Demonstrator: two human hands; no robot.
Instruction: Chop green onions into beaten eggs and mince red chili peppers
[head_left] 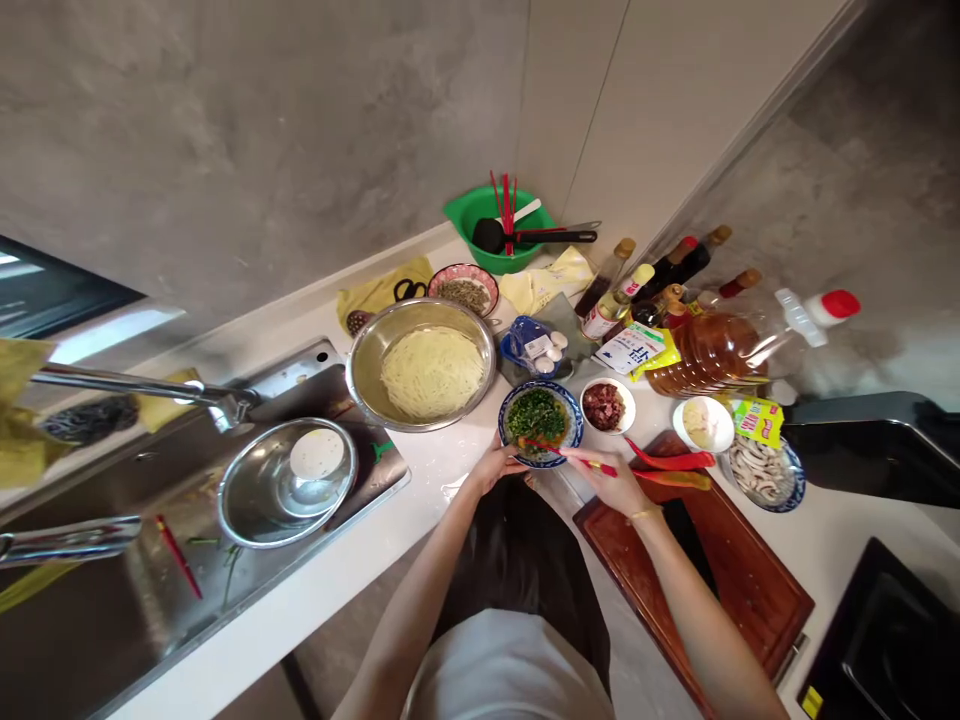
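A blue-rimmed bowl of chopped greens stands at the counter's front edge. My left hand is closed on the bowl's near left rim. My right hand is closed on red chopsticks, whose tips reach into the greens. A large steel bowl of pale noodles sits just left of the greens bowl. A small white bowl of red meat pieces sits to its right.
A wooden cutting board lies at right with red chillies. Sauce bottles and an oil jug crowd the back. The sink at left holds a steel bowl. A green basin holds utensils. A black hob sits far right.
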